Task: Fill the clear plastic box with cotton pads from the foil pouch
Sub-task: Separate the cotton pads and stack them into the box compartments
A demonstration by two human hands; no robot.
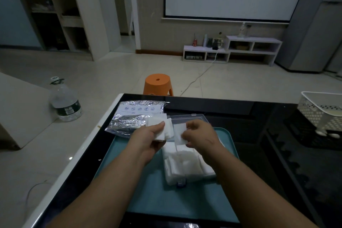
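Observation:
A clear plastic box [187, 176] stands on a teal tray [148, 196], and white cotton pads [185, 163] lie stacked inside it. Its open lid [192, 116] shows behind my hands. The silver foil pouch [133, 114] lies at the tray's far left corner, with pads sticking out of its mouth. My left hand [148, 139] grips a small stack of cotton pads [162, 129] above the box. My right hand [199, 133] pinches a single cotton pad [178, 133] beside that stack.
The tray sits on a black glass table [277, 153]. A white perforated basket [322, 111] stands at the table's right edge. On the floor beyond are an orange stool [158, 83] and a large water bottle [64, 100] at the left.

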